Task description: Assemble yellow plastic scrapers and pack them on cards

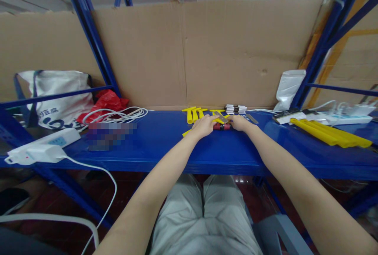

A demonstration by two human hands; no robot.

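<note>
Now the left hand and right hand flank what looks like a yellow-handled scraper, near the blue tabletop's far edge, cardboard panel close behind. Blue surface runs to the near edge, left toward the coiled cable, right toward yellow tubes. The hands partly hide a black-banded red roll; whether either grips, I can't tell.

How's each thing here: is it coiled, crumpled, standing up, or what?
Left hand and right hand, fingers bent, close together
Yellow T-shaped pieces, lying in a row
Yellow tubes, lying side by side
White cable, loosely coiled
Red plastic bag, crumpled
White printed tote bag, upright
Right-side power strip, plugs in it
</note>
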